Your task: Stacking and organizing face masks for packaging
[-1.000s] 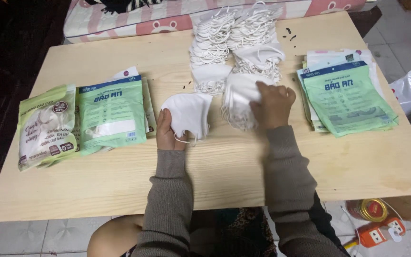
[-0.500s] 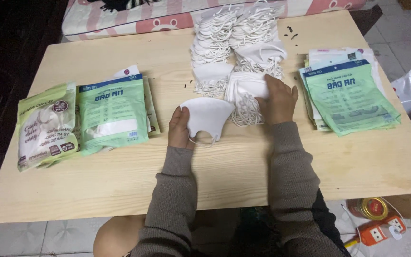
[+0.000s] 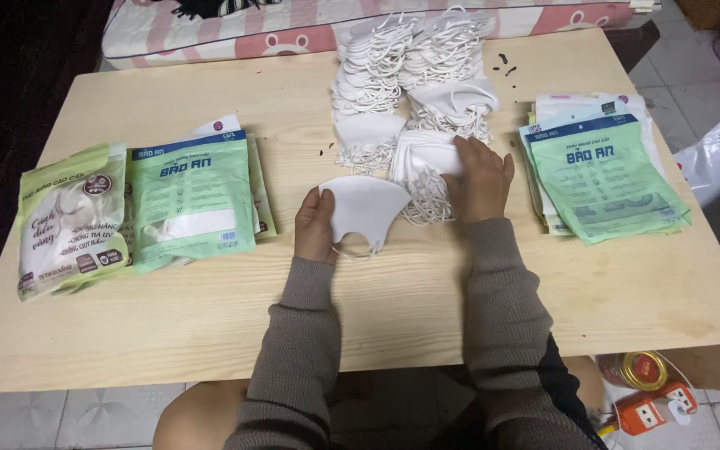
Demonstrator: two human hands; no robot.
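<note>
- Left hand (image 3: 314,227) pinches one white face mask (image 3: 366,212) by its edge, just above the wooden surface (image 3: 210,308).
- Right hand (image 3: 481,179) lies flat, fingers spread, on the mask pile (image 3: 414,100).
- The mask looks feather-light, soft and floppy; a grip on the fabric edge seems safer, since the ear loops snag.

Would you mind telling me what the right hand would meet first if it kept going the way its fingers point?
The right hand already rests on the nearest stack of white face masks; straight on, it would probably push into it.
</note>
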